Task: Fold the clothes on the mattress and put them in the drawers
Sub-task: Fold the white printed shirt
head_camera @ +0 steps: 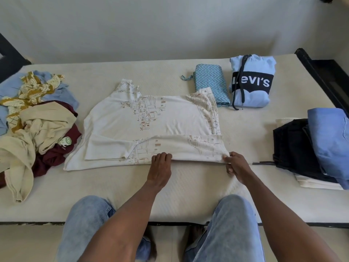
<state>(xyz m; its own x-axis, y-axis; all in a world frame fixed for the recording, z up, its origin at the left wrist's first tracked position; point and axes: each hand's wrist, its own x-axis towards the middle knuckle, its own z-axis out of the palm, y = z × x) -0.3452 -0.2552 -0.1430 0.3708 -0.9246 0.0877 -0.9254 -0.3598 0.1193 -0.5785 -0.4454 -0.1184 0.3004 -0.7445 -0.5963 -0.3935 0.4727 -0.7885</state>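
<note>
**Both hands on the near fold of the white shirt**

The right hand (237, 165) has its grip clamped on the right end of the white printed shirt (149, 118), thumb on top and fingers curled under the edge of the cloth. The left hand (160, 166) lies palm down on the same near fold, about midway along it, fingers bent at the tips and pressing the cloth flat; its grip is apart and holds nothing. The shirt lies spread in the middle of the mattress (188, 186), its near strip turned over onto the body with one sleeve tucked in, and its far sleeve pointing toward the wall.

To the left of the shirt, touching its edge, sits a loose pile of unfolded clothes (37, 120): cream, maroon, mustard-patterned and pale blue pieces heaped together. Beyond the shirt's right corner lies a folded blue zigzag cloth (211, 85), just beside a folded light blue hoodie (252, 82) with a black band reading "Levi's" and a dark drawstring trailing over its front. At the right edge of the mattress stands a stack of folded clothes (317, 148), a blue piece on top, a black one below, pale ones beneath.

The person stands at the near side of the mattress in light blue jeans (232, 229).
</note>
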